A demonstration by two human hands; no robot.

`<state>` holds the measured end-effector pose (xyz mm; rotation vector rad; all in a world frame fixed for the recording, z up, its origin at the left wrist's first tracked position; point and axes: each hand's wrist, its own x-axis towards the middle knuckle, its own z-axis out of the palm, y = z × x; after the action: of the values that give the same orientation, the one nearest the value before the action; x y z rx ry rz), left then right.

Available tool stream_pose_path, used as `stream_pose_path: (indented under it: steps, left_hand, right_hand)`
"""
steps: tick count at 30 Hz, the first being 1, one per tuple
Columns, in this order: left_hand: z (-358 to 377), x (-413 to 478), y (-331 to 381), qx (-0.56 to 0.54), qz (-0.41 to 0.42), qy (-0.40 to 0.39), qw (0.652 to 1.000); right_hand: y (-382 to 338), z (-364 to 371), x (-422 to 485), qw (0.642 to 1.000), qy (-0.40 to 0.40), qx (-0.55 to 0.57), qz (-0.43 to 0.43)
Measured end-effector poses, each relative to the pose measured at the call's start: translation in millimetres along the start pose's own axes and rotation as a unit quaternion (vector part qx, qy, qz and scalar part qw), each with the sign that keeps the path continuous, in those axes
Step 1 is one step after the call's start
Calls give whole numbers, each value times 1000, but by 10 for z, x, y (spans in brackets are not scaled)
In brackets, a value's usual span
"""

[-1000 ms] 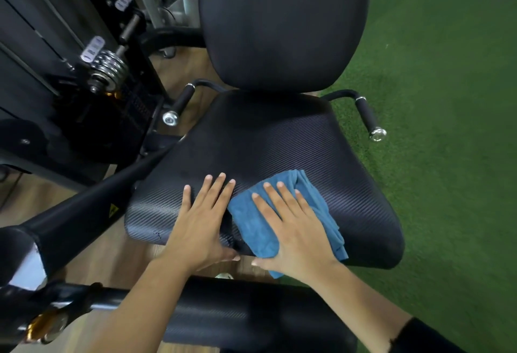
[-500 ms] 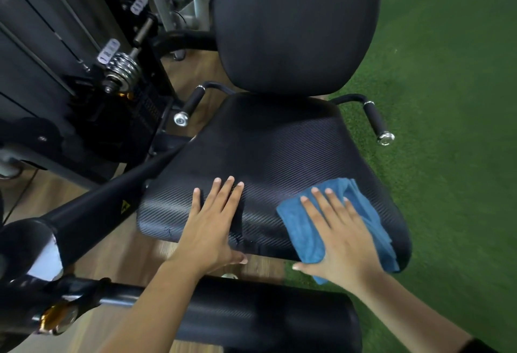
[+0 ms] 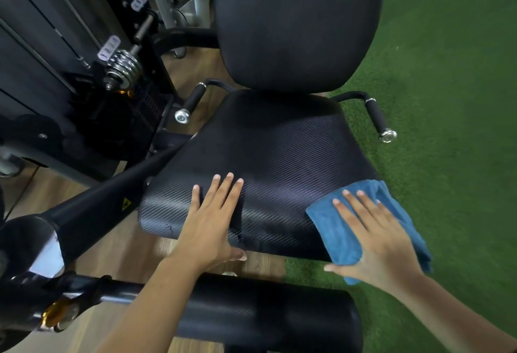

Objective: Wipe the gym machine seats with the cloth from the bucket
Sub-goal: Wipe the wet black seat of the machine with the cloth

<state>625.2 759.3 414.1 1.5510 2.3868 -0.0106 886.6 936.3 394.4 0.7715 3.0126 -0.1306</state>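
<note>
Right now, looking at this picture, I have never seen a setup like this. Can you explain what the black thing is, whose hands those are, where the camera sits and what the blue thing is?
The camera is worn on a person's head and looks down, so both hands are that person's own. The black thing is a gym machine: a ribbed seat, a backrest above it, side handles, and a padded roller nearest the camera. The left hand lies flat on the seat's front, fingers straight. The right hand presses a blue cloth flat on the seat's front right corner; part of the cloth hangs over the edge. Green turf lies to the right.
</note>
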Motion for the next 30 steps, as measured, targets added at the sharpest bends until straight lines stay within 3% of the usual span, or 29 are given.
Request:
stream_pose_path:
  steps: [8,20,30]
  left_hand:
    - [20,24,39,-1,2,-2,1000]
    - [38,-36,58,13,5,-8,1000]
    - [163,-221,-45,25,-28,14,999]
  right_hand:
    - [-699,90,423,998,23,32,-58]
    - [197,110,-180,995,82,-25,-42]
    - [-830,154,402,996,62,-12,-63]
